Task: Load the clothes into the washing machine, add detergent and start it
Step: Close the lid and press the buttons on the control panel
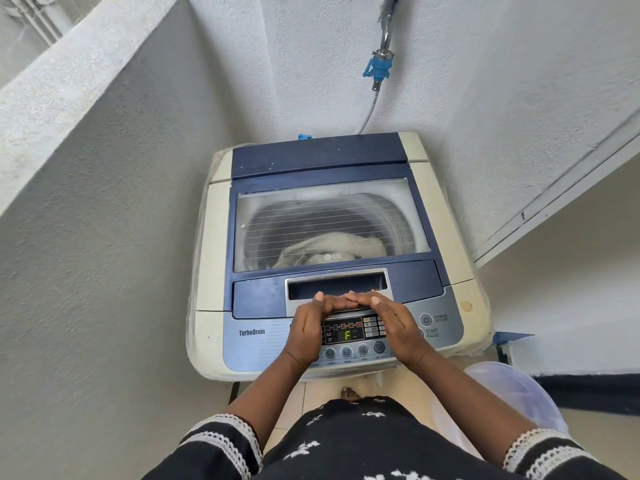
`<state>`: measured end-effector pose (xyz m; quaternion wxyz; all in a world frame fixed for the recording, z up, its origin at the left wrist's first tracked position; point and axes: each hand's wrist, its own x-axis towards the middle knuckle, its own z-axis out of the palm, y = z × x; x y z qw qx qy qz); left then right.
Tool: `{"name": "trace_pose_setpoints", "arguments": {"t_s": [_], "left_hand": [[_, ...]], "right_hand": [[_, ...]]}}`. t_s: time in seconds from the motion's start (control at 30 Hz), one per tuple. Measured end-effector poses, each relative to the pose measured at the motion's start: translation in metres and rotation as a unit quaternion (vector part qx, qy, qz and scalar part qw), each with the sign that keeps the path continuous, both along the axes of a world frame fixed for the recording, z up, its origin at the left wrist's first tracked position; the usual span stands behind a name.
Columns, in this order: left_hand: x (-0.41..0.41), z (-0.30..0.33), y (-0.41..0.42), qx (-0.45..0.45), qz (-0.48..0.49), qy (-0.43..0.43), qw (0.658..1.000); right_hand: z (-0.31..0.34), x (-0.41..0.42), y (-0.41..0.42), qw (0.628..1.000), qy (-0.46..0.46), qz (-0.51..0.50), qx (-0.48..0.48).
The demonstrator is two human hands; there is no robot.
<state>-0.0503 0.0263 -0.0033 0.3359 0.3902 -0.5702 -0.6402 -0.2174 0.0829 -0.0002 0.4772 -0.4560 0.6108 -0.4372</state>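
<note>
Resting on the front edge of the lid, both hands sit at lower centre of the frame over the washing machine: left hand and right hand lie side by side, fingers straight and close together, tips almost meeting at the silver lid handle; neither curls round anything. Placement reads as pressing the lid down flat, since palms are down and fingertips lie on the handle's lower lip rather than hooked into its recess. Lid is shut; through its clear window pale clothes lie in the drum at frame centre, so loading appears done. Detergent cannot be judged: no bottle or powder shows. Control panel sits between and partly under the two hands; its display shows a green "F", so power is evidently on. Start/pause button is just right of the right hand, mostly hidden by it, the power button just above. Likely remaining step: pressing start. Inlet hose runs from the blue tap fitting at upper right down behind the machine. Translucent plastic tub stands at lower right, contents not discernible
</note>
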Motion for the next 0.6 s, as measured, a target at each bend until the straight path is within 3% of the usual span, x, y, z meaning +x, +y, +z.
{"name": "trace_pose_setpoints", "arguments": {"t_s": [0.6], "left_hand": [[0.0001, -0.0027, 0.0005, -0.003, -0.002, -0.007, 1.0]], "right_hand": [[-0.005, 0.0005, -0.001, 1.0, -0.004, -0.003, -0.008]]}}
